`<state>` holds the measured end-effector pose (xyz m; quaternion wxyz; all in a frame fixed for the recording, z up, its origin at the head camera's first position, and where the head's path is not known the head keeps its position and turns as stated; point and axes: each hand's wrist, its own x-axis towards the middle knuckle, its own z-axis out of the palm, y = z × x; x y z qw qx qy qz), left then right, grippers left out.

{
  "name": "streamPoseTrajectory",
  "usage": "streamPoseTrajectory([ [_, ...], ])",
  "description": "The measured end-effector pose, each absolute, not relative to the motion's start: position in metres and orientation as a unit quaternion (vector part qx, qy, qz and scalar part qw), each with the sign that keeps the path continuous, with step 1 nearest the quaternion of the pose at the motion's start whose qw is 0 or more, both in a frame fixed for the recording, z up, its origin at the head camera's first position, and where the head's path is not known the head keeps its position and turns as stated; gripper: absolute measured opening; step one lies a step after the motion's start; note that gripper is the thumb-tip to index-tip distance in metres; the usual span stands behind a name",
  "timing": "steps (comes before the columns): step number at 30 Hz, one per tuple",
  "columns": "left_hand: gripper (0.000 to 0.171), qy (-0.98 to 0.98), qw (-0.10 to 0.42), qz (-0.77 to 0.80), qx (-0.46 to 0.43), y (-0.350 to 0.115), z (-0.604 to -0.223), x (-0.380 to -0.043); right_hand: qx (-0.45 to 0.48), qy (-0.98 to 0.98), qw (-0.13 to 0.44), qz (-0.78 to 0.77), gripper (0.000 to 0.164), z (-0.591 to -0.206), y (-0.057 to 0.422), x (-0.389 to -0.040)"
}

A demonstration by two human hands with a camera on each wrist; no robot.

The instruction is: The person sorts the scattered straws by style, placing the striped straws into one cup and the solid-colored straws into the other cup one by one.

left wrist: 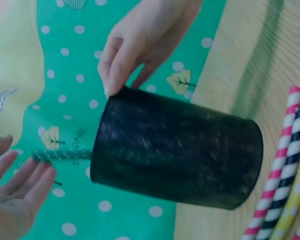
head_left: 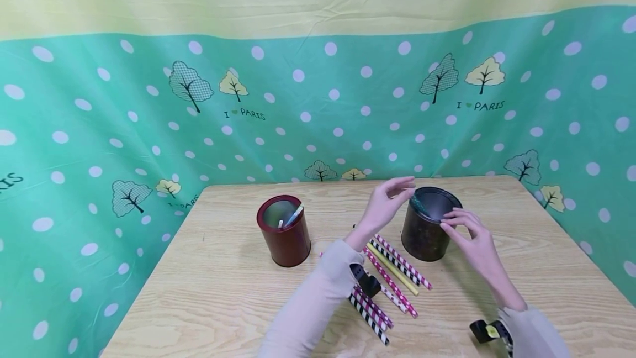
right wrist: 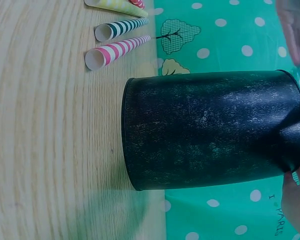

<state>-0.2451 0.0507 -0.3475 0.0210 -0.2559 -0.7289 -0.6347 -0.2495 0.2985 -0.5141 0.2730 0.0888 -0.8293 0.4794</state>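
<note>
A dark, scuffed cylindrical canister (head_left: 426, 239) stands upright on the right side of the table. Out of its mouth leans a green patterned paper straw (left wrist: 67, 154). My left hand (head_left: 390, 203) is beside the straw's upper end, fingers extended and thumb apart; the fingertips (left wrist: 46, 170) are at or just touching the straw. My right hand (head_left: 472, 233) pinches the canister's near right rim between thumb and fingers. The canister wall hides the straw's lower part.
Several striped and dotted paper straws (head_left: 392, 261) lie on the wooden table (head_left: 228, 303), partly under my left forearm. A dark red canister (head_left: 288, 245) holding a few straws stands to the left. Behind hangs a green dotted curtain (head_left: 278, 142).
</note>
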Motion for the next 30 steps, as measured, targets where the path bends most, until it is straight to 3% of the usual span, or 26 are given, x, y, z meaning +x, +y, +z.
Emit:
streamPoseTrajectory([
  [8, 0.035, -0.761, -0.030, -0.599, -0.247, 0.027, -0.377, -0.251, 0.091, -0.823, 0.280, 0.485, 0.011, -0.513, 0.296, -0.247],
  [30, 0.029, -0.807, -0.143, -0.458, -0.345, -0.044, -0.417, -0.235, 0.091, -0.825, 0.273, 0.485, 0.012, -0.513, 0.297, -0.248],
])
